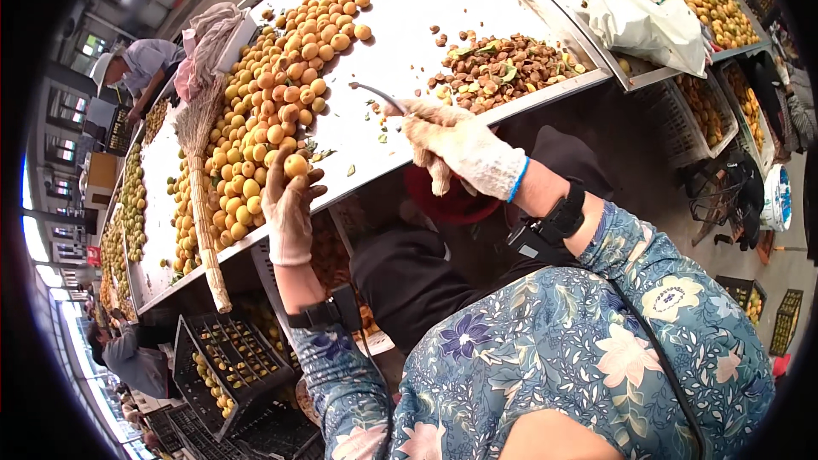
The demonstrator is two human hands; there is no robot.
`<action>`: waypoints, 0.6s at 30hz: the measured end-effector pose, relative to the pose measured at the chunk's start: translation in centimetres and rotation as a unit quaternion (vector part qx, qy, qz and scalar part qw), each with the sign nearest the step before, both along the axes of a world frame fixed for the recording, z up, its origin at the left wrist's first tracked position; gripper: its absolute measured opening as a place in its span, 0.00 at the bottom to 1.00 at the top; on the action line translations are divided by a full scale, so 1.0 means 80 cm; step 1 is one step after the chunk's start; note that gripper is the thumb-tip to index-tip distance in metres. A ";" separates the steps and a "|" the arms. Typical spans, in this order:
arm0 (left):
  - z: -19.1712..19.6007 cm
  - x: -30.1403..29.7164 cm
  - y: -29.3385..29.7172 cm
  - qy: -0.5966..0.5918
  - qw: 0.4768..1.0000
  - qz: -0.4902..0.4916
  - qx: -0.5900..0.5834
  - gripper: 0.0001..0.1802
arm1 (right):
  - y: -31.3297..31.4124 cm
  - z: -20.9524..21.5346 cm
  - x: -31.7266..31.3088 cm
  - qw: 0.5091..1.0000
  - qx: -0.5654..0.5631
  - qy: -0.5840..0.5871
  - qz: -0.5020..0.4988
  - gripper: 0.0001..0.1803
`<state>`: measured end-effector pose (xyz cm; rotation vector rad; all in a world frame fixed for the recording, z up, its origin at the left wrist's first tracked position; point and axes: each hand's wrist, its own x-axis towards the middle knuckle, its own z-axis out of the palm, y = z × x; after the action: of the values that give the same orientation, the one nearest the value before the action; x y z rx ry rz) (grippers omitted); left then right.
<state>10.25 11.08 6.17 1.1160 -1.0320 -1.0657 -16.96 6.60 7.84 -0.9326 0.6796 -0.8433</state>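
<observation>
My left hand point(290, 215), in a stained pale glove, is closed around a yellow-orange apricot point(296, 165) at the near edge of the white table point(426, 8). Beside and beyond it spreads a long heap of apricots point(274, 111). My right hand point(447, 140), in a white knit glove with a blue cuff, grips a thin curved metal tool point(375, 93); its tip points left over the table. Farther right lies a pile of brown fruit pieces point(503, 70) with some green leaves. The two hands are apart.
A straw broom point(203, 196) lies across the fruit at left. Black crates point(234, 358) with fruit stand below the table. At right are a white sack point(645, 24), more fruit and a white bucket point(776, 198). A person in a white hat point(136, 68) works at far left.
</observation>
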 end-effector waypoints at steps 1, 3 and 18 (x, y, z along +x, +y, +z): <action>0.011 -0.017 0.014 0.013 1.000 -0.016 -0.018 0.28 | 0.006 0.008 0.007 1.000 -0.015 0.019 0.012 0.20; 0.019 -0.051 0.034 0.043 0.997 -0.041 -0.039 0.27 | 0.018 0.022 0.015 0.998 -0.048 0.047 0.017 0.22; 0.068 -0.163 0.084 0.104 0.991 -0.058 -0.057 0.26 | 0.083 0.052 -0.003 0.818 -0.488 0.266 -0.149 0.21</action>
<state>-2.77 17.77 11.58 0.8426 -0.9869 -1.1738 -17.24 13.22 11.99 -2.0894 0.8926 -1.2590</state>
